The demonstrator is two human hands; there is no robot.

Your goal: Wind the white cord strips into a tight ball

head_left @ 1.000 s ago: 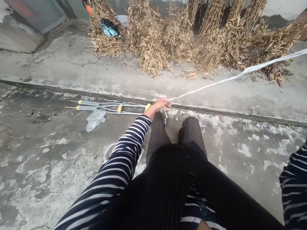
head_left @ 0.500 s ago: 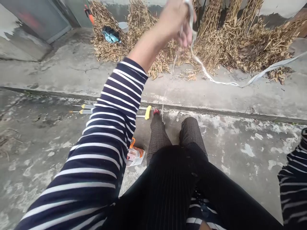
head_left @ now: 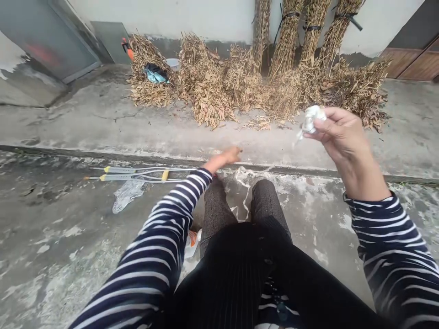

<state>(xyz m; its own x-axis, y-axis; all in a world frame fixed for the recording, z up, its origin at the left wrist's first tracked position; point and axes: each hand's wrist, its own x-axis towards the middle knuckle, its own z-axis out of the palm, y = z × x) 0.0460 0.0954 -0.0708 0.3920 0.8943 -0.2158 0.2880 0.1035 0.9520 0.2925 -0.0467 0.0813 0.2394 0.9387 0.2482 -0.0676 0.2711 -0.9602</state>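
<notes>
The right hand (head_left: 346,137) grasps a white bundle (head_left: 313,119) between thumb and fingers, held up at the right before dry stalks (head_left: 291,91). The left hand (head_left: 230,156) extends near the step (head_left: 164,137), blurred, and whether it grips anything cannot be determined. White cord (head_left: 245,201) lies loose on the concrete (head_left: 329,228) between the trouser legs (head_left: 217,208), crutches (head_left: 118,177) to the left

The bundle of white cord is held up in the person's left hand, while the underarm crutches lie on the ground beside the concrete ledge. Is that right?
Only the hand is wrong: the head view shows the bundle of white cord in the right hand. The underarm crutches do lie beside the concrete ledge.
</notes>
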